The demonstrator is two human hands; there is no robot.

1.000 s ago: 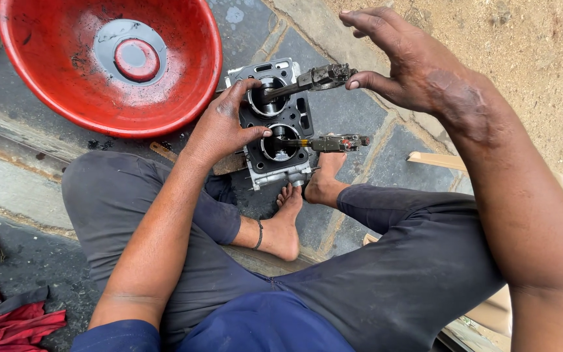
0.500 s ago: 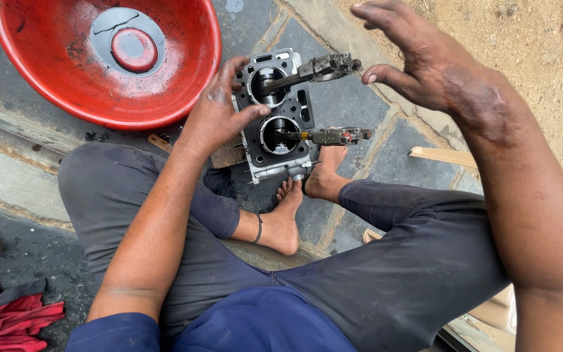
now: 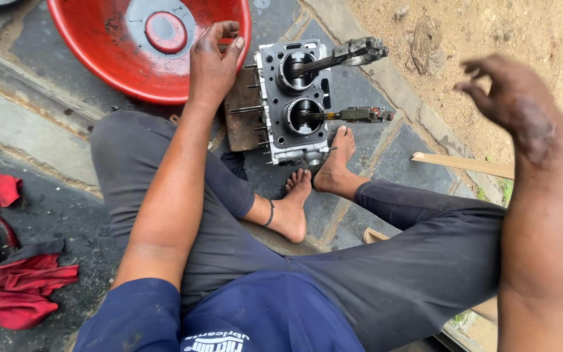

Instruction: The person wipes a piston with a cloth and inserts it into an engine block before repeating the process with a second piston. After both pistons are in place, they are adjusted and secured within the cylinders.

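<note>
My left hand (image 3: pixel 213 62) rests with loose fingers on the engine block (image 3: pixel 294 101) by my feet, its rods pointing right toward my open, empty, farther right hand (image 3: pixel 506 98).

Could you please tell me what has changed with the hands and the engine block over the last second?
The right hand has let go of the upper connecting rod and lifted away to the right, now empty in the air. The left hand has slid off the top of the engine block to its left edge. The block, both rods and the red basin lie as before.
</note>
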